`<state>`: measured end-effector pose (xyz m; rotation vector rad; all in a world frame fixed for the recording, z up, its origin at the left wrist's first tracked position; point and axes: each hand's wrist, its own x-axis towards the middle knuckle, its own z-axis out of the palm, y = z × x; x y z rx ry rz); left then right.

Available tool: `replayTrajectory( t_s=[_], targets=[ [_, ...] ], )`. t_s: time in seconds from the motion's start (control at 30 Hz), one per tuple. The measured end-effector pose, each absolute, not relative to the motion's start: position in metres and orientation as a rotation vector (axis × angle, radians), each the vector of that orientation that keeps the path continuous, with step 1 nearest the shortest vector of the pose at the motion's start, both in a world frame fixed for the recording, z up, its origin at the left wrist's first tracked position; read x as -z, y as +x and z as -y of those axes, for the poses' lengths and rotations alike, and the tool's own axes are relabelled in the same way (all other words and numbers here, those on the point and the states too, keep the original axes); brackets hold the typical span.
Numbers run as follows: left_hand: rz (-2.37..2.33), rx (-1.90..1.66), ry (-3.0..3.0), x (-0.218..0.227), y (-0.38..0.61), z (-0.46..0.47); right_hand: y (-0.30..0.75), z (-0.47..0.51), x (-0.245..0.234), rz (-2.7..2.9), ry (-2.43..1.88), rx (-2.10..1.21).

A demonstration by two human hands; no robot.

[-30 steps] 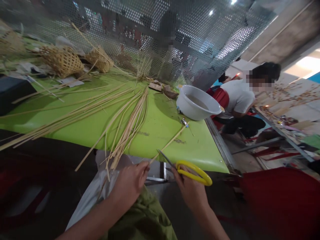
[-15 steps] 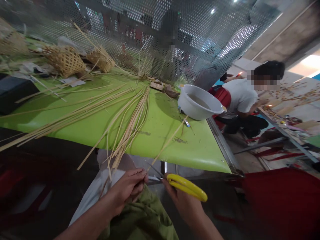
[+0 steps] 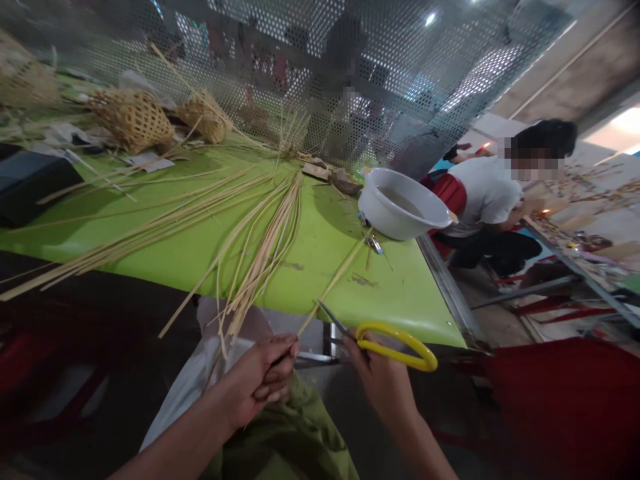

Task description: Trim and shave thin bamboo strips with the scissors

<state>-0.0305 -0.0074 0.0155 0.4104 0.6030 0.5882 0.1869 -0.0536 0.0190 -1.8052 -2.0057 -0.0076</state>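
Observation:
Below the table's front edge, my left hand (image 3: 270, 373) is closed on the near end of a thin bamboo strip (image 3: 343, 268). That strip slants up over the green table toward the white basin. My right hand (image 3: 383, 377) grips yellow-handled scissors (image 3: 395, 343), their blades parted and pointing left, the upper blade tip beside the strip. Whether the blade touches the strip I cannot tell. Left of it, a bundle of bamboo strips (image 3: 267, 263) hangs over the edge, near my left hand.
A white basin (image 3: 405, 207) with liquid stands at the table's right end. Woven baskets (image 3: 133, 120) and a dark box (image 3: 35, 183) are at the left. More strips (image 3: 150, 217) cross the green tabletop (image 3: 400, 287). A perforated metal panel (image 3: 300, 80) rises behind. A person (image 3: 487, 190) sits at right.
My right hand has moved the scissors up and to the right, away from my left hand, with the blade now higher along the strip. My left hand has barely moved.

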Motion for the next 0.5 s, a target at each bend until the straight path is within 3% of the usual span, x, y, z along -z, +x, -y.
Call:
replayTrajectory(
  t_s=[0.5],
  targets=[
    [-0.581,-0.589,0.382,-0.0168,-0.0276,0.0023,0.1893,0.0540,-0.0121,2.172,-1.697,-0.036]
  ],
)
